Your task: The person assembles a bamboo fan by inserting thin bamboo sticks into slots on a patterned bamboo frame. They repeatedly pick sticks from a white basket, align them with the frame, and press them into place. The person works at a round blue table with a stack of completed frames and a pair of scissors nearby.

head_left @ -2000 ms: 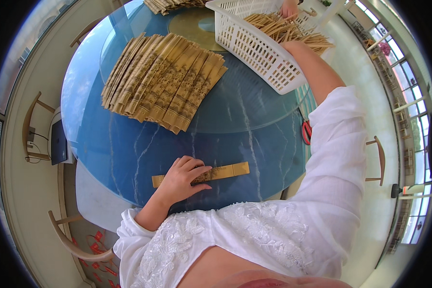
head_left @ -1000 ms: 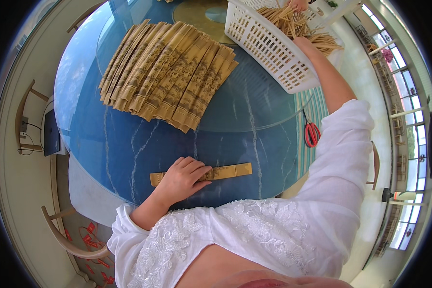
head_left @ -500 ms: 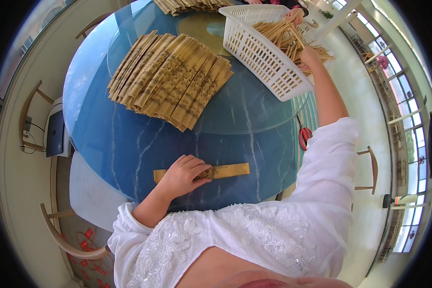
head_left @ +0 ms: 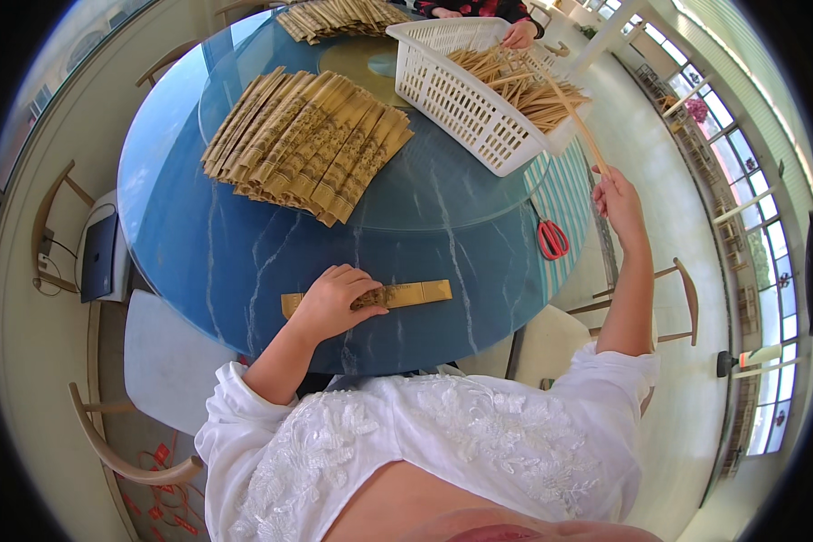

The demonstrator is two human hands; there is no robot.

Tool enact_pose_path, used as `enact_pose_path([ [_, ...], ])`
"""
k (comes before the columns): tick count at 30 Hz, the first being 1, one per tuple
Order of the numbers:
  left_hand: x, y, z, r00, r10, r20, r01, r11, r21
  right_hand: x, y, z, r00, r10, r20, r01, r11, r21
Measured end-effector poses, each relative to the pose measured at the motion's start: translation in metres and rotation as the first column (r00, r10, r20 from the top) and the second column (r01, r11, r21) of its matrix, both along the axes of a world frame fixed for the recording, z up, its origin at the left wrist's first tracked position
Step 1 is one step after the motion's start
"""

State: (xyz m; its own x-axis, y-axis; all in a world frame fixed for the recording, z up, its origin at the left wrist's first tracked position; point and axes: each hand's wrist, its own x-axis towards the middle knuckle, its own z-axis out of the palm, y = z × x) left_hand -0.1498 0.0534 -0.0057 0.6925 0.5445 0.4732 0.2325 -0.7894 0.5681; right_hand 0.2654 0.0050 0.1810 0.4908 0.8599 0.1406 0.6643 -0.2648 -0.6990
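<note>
My left hand (head_left: 332, 303) is closed on the middle of a flat gold patterned sleeve (head_left: 424, 293), pressing it against the blue table near its front edge. Both ends of the sleeve stick out past the fingers. Out to the right, beyond the table edge, my right hand (head_left: 620, 208) pinches the lower end of long, thin wooden chopsticks (head_left: 584, 128); I cannot tell how many. Their far end slants over a white perforated basket (head_left: 468, 110), which holds many loose chopsticks (head_left: 506, 79). A broad row of gold sleeves (head_left: 307, 144) lies beyond my left hand.
Red-handled scissors (head_left: 553, 241) lie on a striped mat (head_left: 562, 203) at the table's right. Another person's hand (head_left: 519, 34) is at the basket's far corner. A second pile of sleeves (head_left: 339, 18) lies at the back. Wooden chairs (head_left: 686, 298) stand around the table.
My right hand has come out of the basket, moving toward me and right with chopsticks in it. My left hand stays on the sleeve. The whole view has shifted slightly.
</note>
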Motion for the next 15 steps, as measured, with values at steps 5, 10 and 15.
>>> enact_pose_path([
  [5, 0.003, -0.004, 0.007, 0.992, 0.085, 0.091, -0.091, 0.993, 0.07, -0.065, -0.063, -0.021, 0.84, 0.188, -0.509, -0.188, 0.981, 0.053],
  [10, 0.005, -0.022, 0.033, 0.928, 0.163, 0.335, 0.089, 0.777, -0.623, -0.109, -0.097, -0.08, 0.307, 0.281, -0.909, -0.571, 0.819, 0.06],
  [15, 0.008, -0.042, 0.04, 0.73, 0.282, 0.623, 0.437, 0.508, -0.742, -0.148, -0.109, -0.135, 0.065, 0.166, -0.984, -0.71, 0.701, 0.071],
])
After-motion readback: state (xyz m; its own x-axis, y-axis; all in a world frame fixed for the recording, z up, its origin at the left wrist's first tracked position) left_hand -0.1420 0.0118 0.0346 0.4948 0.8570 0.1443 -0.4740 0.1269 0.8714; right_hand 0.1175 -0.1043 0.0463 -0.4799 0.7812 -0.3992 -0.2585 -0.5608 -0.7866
